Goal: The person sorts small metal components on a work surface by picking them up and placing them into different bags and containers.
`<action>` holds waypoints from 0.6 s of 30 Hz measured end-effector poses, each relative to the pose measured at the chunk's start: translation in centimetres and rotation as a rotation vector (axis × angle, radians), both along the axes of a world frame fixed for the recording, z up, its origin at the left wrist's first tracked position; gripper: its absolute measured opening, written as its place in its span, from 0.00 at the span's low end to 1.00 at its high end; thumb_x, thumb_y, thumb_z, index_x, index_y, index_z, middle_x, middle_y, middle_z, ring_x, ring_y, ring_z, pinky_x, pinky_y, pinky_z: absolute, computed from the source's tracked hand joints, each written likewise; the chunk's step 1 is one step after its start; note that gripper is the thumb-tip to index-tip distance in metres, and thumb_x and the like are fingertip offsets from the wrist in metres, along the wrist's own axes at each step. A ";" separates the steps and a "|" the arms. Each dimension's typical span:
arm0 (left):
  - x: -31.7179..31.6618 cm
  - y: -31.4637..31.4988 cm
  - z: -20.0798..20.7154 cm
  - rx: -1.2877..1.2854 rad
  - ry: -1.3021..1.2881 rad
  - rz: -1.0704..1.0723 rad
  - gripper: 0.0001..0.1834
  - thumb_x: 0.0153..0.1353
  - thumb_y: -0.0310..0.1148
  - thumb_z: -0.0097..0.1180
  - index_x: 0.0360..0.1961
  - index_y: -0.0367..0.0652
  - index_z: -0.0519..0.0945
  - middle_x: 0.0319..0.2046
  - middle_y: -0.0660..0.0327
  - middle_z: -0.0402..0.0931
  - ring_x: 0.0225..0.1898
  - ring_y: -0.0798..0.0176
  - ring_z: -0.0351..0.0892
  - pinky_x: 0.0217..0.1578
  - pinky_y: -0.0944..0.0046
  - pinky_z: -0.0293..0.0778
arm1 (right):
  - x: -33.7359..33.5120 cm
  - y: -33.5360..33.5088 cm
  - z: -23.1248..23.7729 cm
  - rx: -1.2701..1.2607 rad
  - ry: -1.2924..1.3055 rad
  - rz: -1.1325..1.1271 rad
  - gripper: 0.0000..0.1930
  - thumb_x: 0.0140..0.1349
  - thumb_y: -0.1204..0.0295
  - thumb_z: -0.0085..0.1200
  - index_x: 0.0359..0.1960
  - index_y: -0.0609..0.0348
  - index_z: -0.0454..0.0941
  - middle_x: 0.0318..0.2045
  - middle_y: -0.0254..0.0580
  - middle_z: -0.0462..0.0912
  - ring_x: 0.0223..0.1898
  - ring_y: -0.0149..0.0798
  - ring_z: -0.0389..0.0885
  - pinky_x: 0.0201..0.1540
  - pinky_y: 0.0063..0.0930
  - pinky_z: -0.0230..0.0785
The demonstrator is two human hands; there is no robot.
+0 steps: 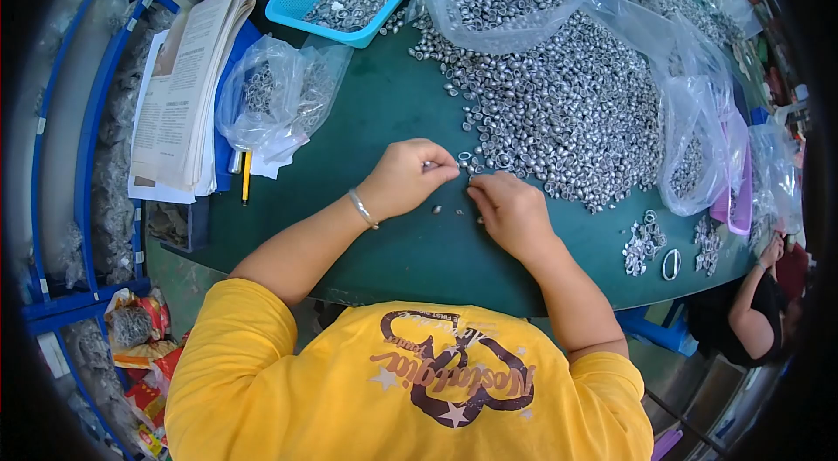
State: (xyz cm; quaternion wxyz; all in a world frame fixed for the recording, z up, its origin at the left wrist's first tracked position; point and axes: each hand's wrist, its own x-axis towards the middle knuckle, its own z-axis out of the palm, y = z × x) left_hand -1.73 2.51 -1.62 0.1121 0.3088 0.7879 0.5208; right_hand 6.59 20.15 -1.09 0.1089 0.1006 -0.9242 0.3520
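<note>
My left hand (403, 175) is over the green table, thumb and fingertips pinched together; what sits in the pinch is too small to make out. A silver bangle (364, 209) circles that wrist. Close by on the right, my right hand (513, 208) has its fingers curled, thumb against forefinger, at the near edge of a large heap of small silver metal pieces (559, 103). Whether it grips a piece is hidden. Between the fingertips lies a small metal ring (464, 157). A loose silver piece (436, 209) rests on the tabletop just below my hands.
A turquoise basket (367, 40) of metal parts stands at the far left, near a clear bag (284, 90) and newspapers (179, 103). Another filled bag (502, 40) sits on the heap. Small part clusters (644, 241) lie right. Another person's arm (752, 313) shows far right.
</note>
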 end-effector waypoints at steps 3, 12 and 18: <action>-1.3 -1.8 1.3 0.585 -1.220 0.005 0.03 0.57 0.25 0.49 0.31 0.38 0.73 0.22 0.64 0.68 0.17 0.76 0.61 0.11 0.79 0.48 | 0.4 1.9 0.8 -0.742 -0.493 -0.090 0.06 0.56 0.72 0.54 0.30 0.62 0.78 0.20 0.36 0.78 0.19 0.26 0.72 0.23 0.23 0.66; -0.6 1.0 -0.8 -0.181 0.374 0.038 0.07 0.47 0.29 0.64 0.27 0.39 0.81 0.20 0.61 0.71 0.20 0.67 0.71 0.25 0.66 0.68 | 0.0 -0.5 0.1 0.268 -0.016 -0.104 0.07 0.51 0.68 0.59 0.30 0.56 0.80 0.20 0.39 0.76 0.22 0.45 0.77 0.25 0.35 0.70; -0.3 0.4 2.3 0.028 -0.558 0.145 0.03 0.51 0.24 0.57 0.29 0.39 0.78 0.18 0.65 0.68 0.19 0.72 0.67 0.14 0.74 0.59 | -0.2 2.1 0.9 -0.829 -0.485 -0.186 0.05 0.53 0.74 0.58 0.27 0.64 0.80 0.21 0.29 0.78 0.23 0.21 0.71 0.25 0.19 0.65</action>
